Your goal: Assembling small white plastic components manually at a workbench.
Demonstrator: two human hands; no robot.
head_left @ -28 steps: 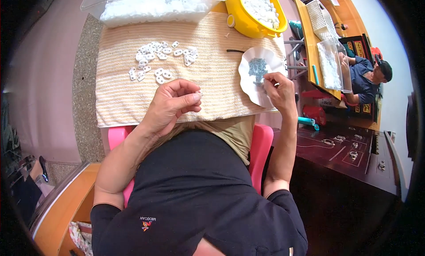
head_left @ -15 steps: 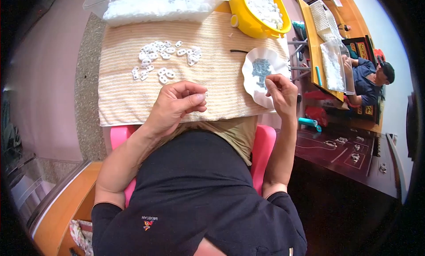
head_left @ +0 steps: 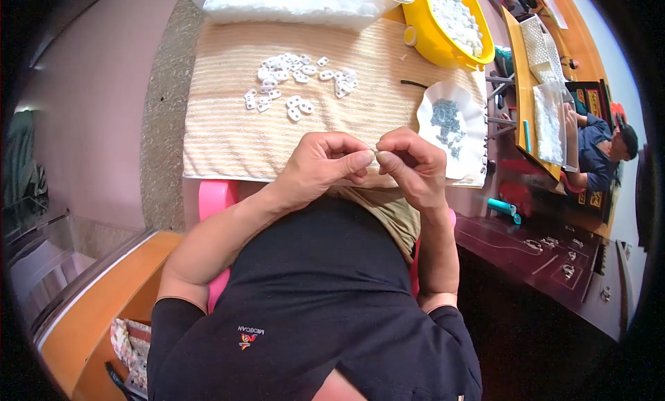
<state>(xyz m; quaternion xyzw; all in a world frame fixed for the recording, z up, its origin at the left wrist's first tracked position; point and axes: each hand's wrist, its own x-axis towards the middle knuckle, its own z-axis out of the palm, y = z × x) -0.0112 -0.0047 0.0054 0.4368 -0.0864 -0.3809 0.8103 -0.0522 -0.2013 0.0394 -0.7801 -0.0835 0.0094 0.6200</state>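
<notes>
Over the near edge of the striped towel (head_left: pixel 228 137), my two hands meet fingertip to fingertip. My left hand (head_left: pixel 322 164) is closed in a pinch on something tiny, mostly covered by the fingers. Opposite it, my right hand (head_left: pixel 418 167) pinches at the same spot; what it holds is too small to make out. Small white plastic pieces with two holes (head_left: pixel 299 108) lie in a loose group on the towel, beyond my left hand. Just past my right hand sits a white wavy-rimmed dish (head_left: pixel 474 127) with small dark grey-blue bits (head_left: pixel 445 117) in it.
At the far side stand a clear bin of white pieces (head_left: pixel 298 6) and a yellow tub (head_left: pixel 429 44) with more white pieces. A short black strip (head_left: pixel 413 83) lies by the dish. On the right, a person (head_left: pixel 601 148) sits at another table (head_left: pixel 519 75).
My right hand has come left from the dish to meet my left hand's fingertips. The whole view has shifted, so the table appears farther right.
</notes>
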